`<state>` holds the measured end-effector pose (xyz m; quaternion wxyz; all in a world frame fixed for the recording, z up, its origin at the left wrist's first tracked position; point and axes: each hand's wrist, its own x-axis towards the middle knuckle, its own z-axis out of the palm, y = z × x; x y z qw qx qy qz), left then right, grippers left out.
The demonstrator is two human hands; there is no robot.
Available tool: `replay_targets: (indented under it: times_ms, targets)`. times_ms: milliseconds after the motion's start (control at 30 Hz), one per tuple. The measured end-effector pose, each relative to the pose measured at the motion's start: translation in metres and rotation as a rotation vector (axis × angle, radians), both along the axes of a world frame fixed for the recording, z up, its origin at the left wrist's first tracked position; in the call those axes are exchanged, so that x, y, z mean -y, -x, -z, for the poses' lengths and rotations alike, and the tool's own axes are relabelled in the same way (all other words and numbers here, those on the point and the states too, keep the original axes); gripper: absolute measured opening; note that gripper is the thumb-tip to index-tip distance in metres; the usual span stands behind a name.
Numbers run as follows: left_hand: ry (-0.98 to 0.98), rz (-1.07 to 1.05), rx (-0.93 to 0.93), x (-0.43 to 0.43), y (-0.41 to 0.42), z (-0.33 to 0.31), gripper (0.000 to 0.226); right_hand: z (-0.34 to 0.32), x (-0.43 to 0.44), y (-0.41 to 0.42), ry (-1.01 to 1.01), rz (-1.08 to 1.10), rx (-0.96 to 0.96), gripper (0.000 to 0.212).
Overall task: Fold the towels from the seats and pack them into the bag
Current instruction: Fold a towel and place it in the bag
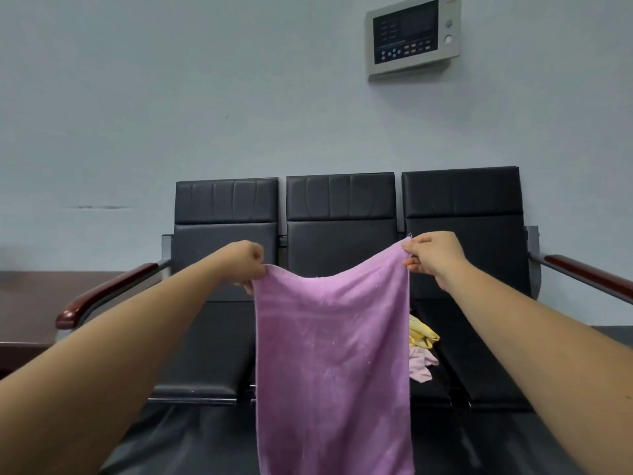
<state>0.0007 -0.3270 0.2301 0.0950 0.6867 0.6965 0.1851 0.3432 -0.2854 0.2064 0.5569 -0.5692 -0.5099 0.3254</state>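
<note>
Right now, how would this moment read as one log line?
step: purple towel held up | left hand: pinches corner | right hand: pinches corner | seats: yellow towel, pink towel

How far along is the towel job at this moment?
Nothing looks packed yet: no bag and no folded towel is in view. In hand: the left hand and the right hand pinch the top corners of the purple towel, which hangs flat, not folded up. Left: a yellow towel and a pink towel lie crumpled on the seats; all three need folding and packing.
</note>
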Motion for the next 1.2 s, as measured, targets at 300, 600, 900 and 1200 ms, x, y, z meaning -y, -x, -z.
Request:
replay_targets:
  times_ms: [300,600,900,1200]
  targets:
    - [0.151,0.331,0.789,0.015,-0.04,-0.011,0.024,-0.007,0.02,0.037,-0.083,-0.147,0.203,0.025]
    - [0.087,0.458,0.437,0.023,-0.063,-0.006,0.018,0.003,0.032,0.063,-0.162,-0.41,0.275,0.013]
    - [-0.001,0.354,0.29,0.02,-0.07,-0.001,0.024,0.016,0.043,0.081,-0.116,-0.627,0.438,0.031]
    - [0.237,0.299,0.17,0.01,-0.031,0.046,0.017,0.017,0.026,0.054,-0.069,-0.458,0.005,0.019]
